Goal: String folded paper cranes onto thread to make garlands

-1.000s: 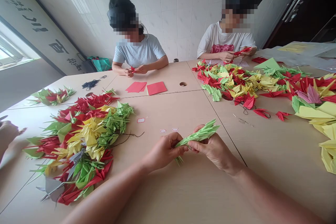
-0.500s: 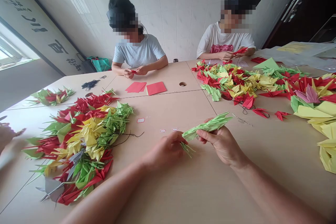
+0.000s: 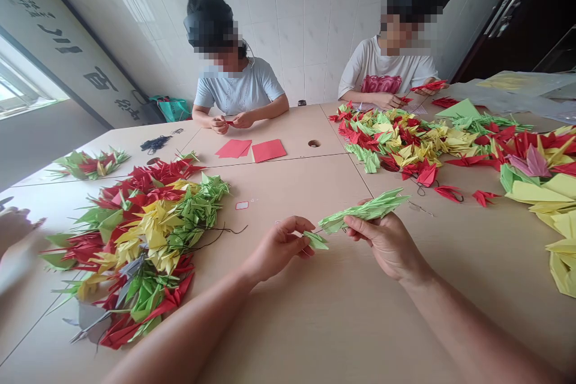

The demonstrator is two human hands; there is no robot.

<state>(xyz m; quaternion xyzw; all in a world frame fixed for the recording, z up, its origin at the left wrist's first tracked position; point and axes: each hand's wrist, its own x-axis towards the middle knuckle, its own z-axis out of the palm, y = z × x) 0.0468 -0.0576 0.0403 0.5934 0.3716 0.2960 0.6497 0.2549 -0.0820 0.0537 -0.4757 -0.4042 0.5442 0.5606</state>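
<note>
My right hand (image 3: 389,240) is closed round a stack of green folded paper cranes (image 3: 362,211), its thumb pressed on the near side. Just left of the stack, my left hand (image 3: 283,246) pinches a smaller green paper crane piece (image 3: 316,240) between thumb and fingers. A thin dark thread seems to run across the short gap between the piece and the stack. Both hands are above the table (image 3: 342,318). Beyond my right hand lies a thin wire-like tool (image 3: 422,209).
Strung red, yellow and green cranes lie at left (image 3: 157,225) and right (image 3: 405,138). Red paper squares (image 3: 269,150) and black thread (image 3: 155,144) lie farther back. Two people sit opposite, handling red paper; another person's hand (image 3: 15,228) shows at far left.
My left hand has moved away from the stack with a small green piece pinched in it. My right hand has shifted slightly right. The person at back right has spread their hands apart.
</note>
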